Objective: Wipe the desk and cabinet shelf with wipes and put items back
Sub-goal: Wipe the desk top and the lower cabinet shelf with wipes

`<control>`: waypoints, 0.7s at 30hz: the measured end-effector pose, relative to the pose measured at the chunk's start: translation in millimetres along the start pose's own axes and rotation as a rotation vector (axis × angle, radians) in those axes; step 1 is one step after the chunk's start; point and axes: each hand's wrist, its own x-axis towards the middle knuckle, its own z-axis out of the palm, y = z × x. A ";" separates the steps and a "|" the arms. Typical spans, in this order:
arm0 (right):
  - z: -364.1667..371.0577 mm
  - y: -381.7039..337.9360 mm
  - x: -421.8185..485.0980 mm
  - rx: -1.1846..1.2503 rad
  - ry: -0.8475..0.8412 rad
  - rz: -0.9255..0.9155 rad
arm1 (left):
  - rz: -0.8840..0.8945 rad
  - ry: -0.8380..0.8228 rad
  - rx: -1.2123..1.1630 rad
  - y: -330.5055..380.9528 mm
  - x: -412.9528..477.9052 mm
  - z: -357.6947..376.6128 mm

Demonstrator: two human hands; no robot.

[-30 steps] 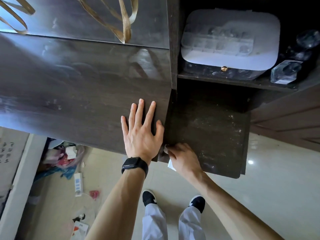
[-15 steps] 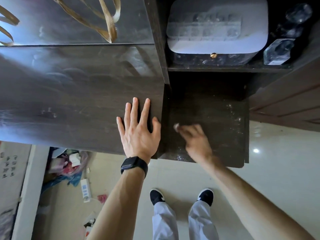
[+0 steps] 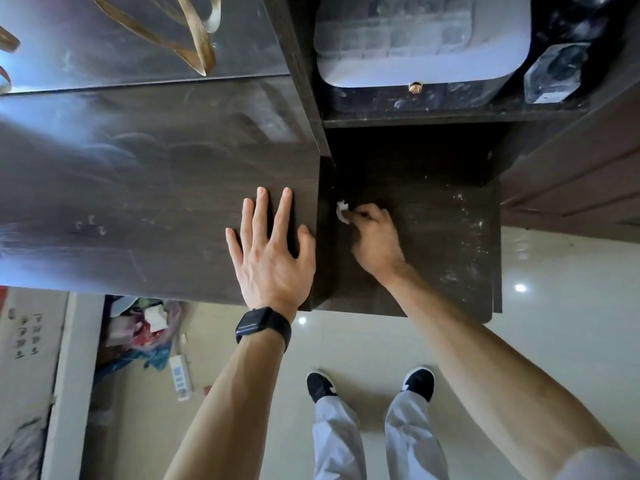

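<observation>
Right hand (image 3: 375, 242) is pinching a crumpled white wipe (image 3: 342, 212) against the left edge of the dusty cabinet shelf (image 3: 450, 244) to scrub it, while the left hand (image 3: 273, 258) is lying flat, fingers spread, on the counter (image 3: 138, 202), seemingly for bracing.

Black smartwatch (image 3: 263, 323), square dark face, black band, at wrist of left hand (image 3: 270, 261). Both forearms bare. Loose pale grey trousers (image 3: 337, 441). Black shoes (image 3: 320, 386), small white mark on each. Light grey sleeve (image 3: 595, 462) edge on right arm.
</observation>
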 end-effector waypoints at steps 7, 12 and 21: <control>20.5 -35.3 -52.0 0.084 -0.118 0.142 | 0.001 -0.006 0.007 0.2 -0.1 0.0; 23.4 -26.0 -126.1 0.115 -0.333 -0.010 | 0.002 -0.002 0.009 1.5 0.0 -1.2; -21.6 -14.8 -79.2 0.353 0.025 0.169 | -0.006 0.000 0.007 1.9 -0.5 -1.0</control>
